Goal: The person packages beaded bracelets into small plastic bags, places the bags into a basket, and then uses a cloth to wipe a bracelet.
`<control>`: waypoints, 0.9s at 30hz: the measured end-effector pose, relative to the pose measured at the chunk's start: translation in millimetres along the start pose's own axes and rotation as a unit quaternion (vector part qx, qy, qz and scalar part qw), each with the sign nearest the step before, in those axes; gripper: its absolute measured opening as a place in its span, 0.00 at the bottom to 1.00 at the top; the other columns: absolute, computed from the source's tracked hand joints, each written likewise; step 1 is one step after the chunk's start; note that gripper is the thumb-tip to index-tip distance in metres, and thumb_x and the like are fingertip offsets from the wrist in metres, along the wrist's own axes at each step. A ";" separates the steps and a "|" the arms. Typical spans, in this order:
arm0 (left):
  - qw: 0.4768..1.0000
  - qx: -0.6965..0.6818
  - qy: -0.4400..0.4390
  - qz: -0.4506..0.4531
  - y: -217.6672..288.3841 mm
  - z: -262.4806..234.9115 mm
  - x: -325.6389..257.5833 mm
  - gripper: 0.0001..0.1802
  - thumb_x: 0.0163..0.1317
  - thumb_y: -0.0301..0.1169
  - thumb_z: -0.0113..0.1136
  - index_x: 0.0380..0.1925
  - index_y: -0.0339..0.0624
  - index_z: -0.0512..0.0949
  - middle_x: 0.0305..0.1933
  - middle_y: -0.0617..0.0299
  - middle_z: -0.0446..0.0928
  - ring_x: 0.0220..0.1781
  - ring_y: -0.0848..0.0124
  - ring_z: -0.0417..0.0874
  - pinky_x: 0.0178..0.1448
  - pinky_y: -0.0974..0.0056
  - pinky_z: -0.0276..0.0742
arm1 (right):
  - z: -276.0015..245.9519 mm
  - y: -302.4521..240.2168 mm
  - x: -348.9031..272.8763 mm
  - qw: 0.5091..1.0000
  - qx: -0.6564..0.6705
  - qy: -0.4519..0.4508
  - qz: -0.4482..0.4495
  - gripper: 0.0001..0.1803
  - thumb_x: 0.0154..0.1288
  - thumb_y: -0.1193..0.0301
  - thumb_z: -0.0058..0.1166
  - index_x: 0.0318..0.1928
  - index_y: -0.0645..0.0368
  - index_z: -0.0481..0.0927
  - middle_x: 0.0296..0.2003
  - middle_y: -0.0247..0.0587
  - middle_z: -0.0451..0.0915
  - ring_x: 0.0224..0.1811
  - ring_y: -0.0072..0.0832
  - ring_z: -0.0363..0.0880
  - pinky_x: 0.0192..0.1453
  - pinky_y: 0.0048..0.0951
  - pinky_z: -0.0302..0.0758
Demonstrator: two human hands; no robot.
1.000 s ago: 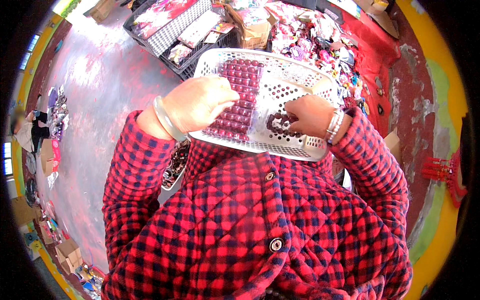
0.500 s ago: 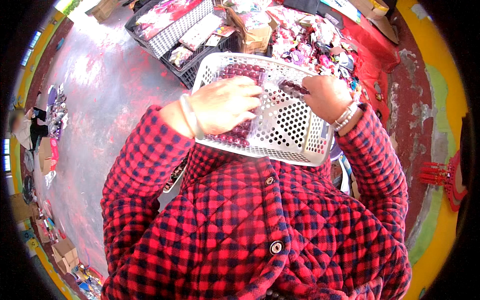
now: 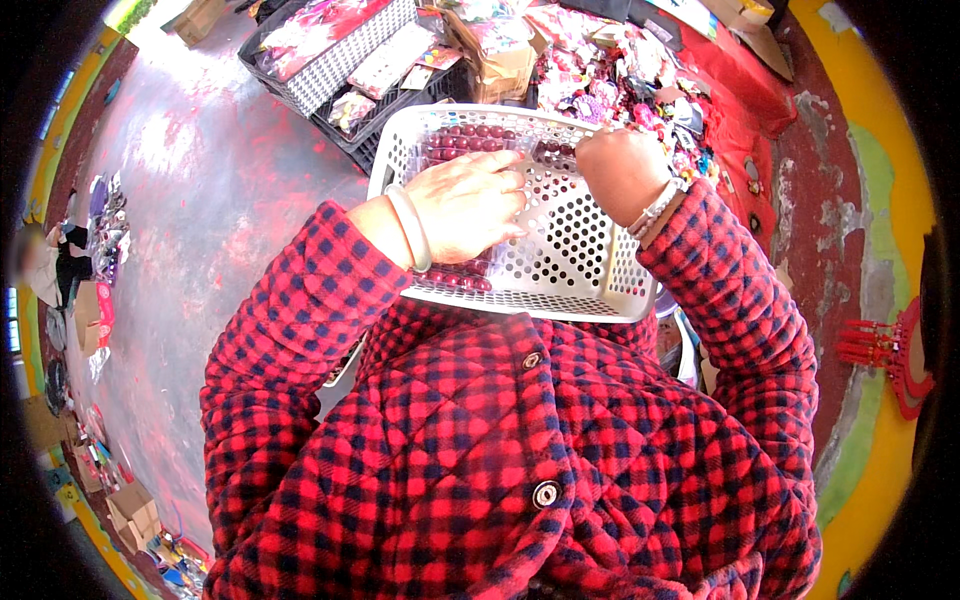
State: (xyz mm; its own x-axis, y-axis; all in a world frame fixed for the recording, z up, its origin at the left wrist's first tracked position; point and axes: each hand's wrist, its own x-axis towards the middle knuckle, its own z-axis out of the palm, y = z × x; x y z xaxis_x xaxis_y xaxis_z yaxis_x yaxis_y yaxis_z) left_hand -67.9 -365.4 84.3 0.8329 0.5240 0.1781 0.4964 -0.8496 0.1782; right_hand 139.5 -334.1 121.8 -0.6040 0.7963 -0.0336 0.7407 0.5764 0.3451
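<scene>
The strand [image 3: 553,150] of dark red beads is in the far part of the white basket [image 3: 628,275], at the fingers of the right hand [image 3: 600,160], which is curled closed around one end of it. Rows of similar beads [image 3: 472,138] fill the basket's left side. The left hand [image 3: 480,205] lies over them, open, palm down, fingers slightly spread; whether it presses on them cannot be told. A pale bangle [image 3: 409,228] circles the left wrist, light bracelets [image 3: 657,207] the right. The wearer's checked jacket [image 3: 440,430] is just below the basket. Beyond the basket are dark crates [image 3: 340,65], a cardboard box [image 3: 505,72] and a colourful pile [image 3: 622,85] beside red cloth [image 3: 748,92]. Grey floor [image 3: 190,250] spreads to the left.
</scene>
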 end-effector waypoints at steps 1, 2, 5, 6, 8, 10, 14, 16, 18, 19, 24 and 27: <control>1.000 -0.001 -0.005 0.003 -0.8 0.7 2.1 0.19 0.54 0.39 0.56 0.40 0.34 0.74 0.47 0.53 0.73 0.62 0.57 0.64 0.65 0.58 0.60 | 8.6 2.8 0.5 1.000 -0.008 0.020 -0.021 0.05 0.50 0.74 0.49 0.23 0.58 0.79 0.24 0.40 0.79 0.28 0.32 0.81 0.30 0.32 0.76; 1.000 -0.003 -0.010 0.005 -1.1 1.3 3.8 0.20 0.54 0.39 0.57 0.40 0.34 0.74 0.47 0.53 0.73 0.62 0.57 0.64 0.65 0.58 0.60 | 12.3 5.3 0.3 0.999 -0.012 0.040 -0.035 0.05 0.50 0.74 0.49 0.23 0.58 0.79 0.23 0.40 0.79 0.28 0.32 0.80 0.30 0.32 0.76; 1.000 -0.014 0.001 0.007 0.0 2.4 5.7 0.20 0.53 0.37 0.57 0.41 0.33 0.74 0.47 0.53 0.73 0.61 0.56 0.65 0.64 0.58 0.62 | 16.8 12.4 0.7 0.995 -0.009 0.080 -0.064 0.05 0.49 0.74 0.49 0.23 0.58 0.78 0.23 0.40 0.78 0.28 0.32 0.80 0.28 0.32 0.75; 1.000 -0.011 0.012 0.012 0.3 0.4 6.4 0.20 0.53 0.37 0.57 0.41 0.33 0.74 0.48 0.52 0.73 0.60 0.56 0.65 0.63 0.58 0.62 | 20.2 15.7 1.0 0.993 0.004 0.093 -0.067 0.04 0.49 0.74 0.49 0.24 0.58 0.77 0.23 0.41 0.78 0.27 0.33 0.80 0.29 0.33 0.76; 0.999 -0.007 0.035 0.025 1.5 -2.7 7.4 0.20 0.53 0.37 0.57 0.42 0.33 0.73 0.49 0.51 0.72 0.59 0.56 0.66 0.63 0.58 0.63 | 27.6 21.4 1.6 0.996 0.015 0.063 -0.056 0.04 0.50 0.74 0.49 0.25 0.58 0.77 0.23 0.42 0.78 0.27 0.34 0.80 0.29 0.34 0.76; 0.991 0.073 0.018 0.110 -7.6 -5.6 16.3 0.21 0.53 0.34 0.56 0.45 0.34 0.72 0.53 0.49 0.70 0.59 0.55 0.66 0.63 0.58 0.62 | 26.8 31.0 1.6 0.999 0.018 -0.011 -0.047 0.05 0.53 0.73 0.48 0.27 0.58 0.77 0.27 0.42 0.79 0.28 0.37 0.80 0.30 0.34 0.77; 0.998 0.004 -0.048 0.043 -10.9 -3.7 36.0 0.18 0.54 0.31 0.54 0.45 0.34 0.71 0.51 0.50 0.71 0.58 0.57 0.68 0.62 0.58 0.63 | 36.3 41.3 4.4 0.998 0.012 0.001 -0.066 0.06 0.55 0.73 0.45 0.32 0.57 0.76 0.28 0.43 0.79 0.31 0.40 0.80 0.33 0.38 0.77; 0.996 0.016 -0.085 0.011 -13.6 6.8 47.8 0.16 0.56 0.32 0.52 0.43 0.35 0.72 0.48 0.52 0.72 0.55 0.58 0.69 0.60 0.58 0.64 | 37.2 44.5 1.4 0.994 0.052 0.044 -0.086 0.07 0.55 0.73 0.45 0.32 0.56 0.76 0.28 0.42 0.79 0.30 0.40 0.80 0.33 0.38 0.76; 0.995 0.046 -0.080 0.046 -18.0 21.0 55.7 0.16 0.56 0.32 0.52 0.42 0.36 0.73 0.47 0.53 0.72 0.54 0.58 0.69 0.60 0.58 0.64 | 42.4 47.0 -0.7 0.993 0.061 0.038 -0.091 0.06 0.55 0.73 0.45 0.32 0.55 0.76 0.28 0.41 0.79 0.30 0.40 0.80 0.33 0.38 0.76; 0.993 0.062 -0.079 0.063 -18.6 23.2 57.7 0.15 0.56 0.32 0.52 0.42 0.36 0.73 0.46 0.54 0.73 0.54 0.58 0.70 0.60 0.59 0.64 | 45.9 48.9 -0.6 0.993 0.067 0.037 -0.094 0.06 0.55 0.73 0.45 0.32 0.55 0.76 0.28 0.41 0.79 0.30 0.39 0.80 0.33 0.38 0.75; 0.995 0.080 -0.047 0.030 -24.0 26.2 54.5 0.15 0.54 0.33 0.52 0.40 0.37 0.74 0.44 0.56 0.74 0.50 0.60 0.71 0.58 0.59 0.65 | 42.3 62.2 -3.1 0.977 0.176 0.109 -0.057 0.06 0.54 0.73 0.49 0.32 0.57 0.79 0.26 0.40 0.79 0.31 0.38 0.79 0.34 0.33 0.74; 0.995 0.069 -0.060 0.028 -26.8 34.0 55.2 0.15 0.53 0.33 0.53 0.39 0.37 0.75 0.43 0.56 0.75 0.47 0.60 0.72 0.57 0.59 0.65 | 30.1 75.1 -8.3 0.949 0.266 0.167 -0.025 0.07 0.54 0.73 0.52 0.34 0.60 0.79 0.28 0.43 0.80 0.31 0.37 0.79 0.35 0.32 0.74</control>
State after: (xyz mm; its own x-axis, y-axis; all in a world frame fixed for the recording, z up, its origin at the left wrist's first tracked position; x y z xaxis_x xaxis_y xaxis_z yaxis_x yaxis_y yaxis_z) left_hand -26.9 -315.8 56.4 0.8793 0.4718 0.0657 0.4705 -0.8817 0.0343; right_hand 209.0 -291.9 119.8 -0.6367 0.7133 0.2930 0.6979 0.6946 -0.1746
